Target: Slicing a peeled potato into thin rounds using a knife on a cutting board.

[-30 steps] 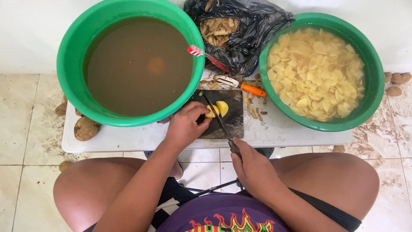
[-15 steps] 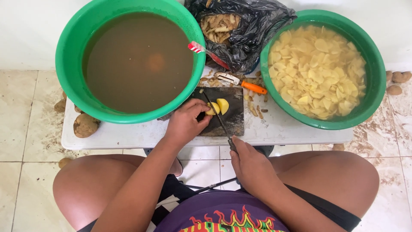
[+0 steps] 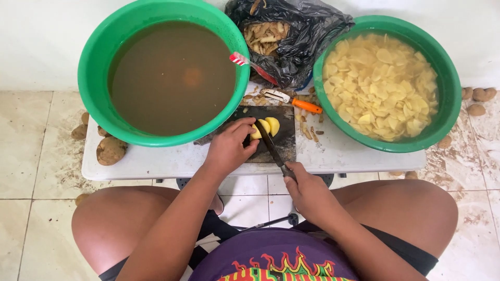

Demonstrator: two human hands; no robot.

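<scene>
Potato is lying on the dark board, left hand pinning it, right hand gripping the knife and slicing. Fingertips seem tucked back, hard to tell; keeping them clear and the blade vertical is giving even slices.

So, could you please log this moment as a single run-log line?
left hand: steadies peeled potato | right hand: holds knife, blade on potato | surface: dark cutting board

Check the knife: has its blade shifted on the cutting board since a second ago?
Yes. The knife blade has swung right, toward the orange-handled peeler; it now lies across the potato on the cutting board.
</scene>
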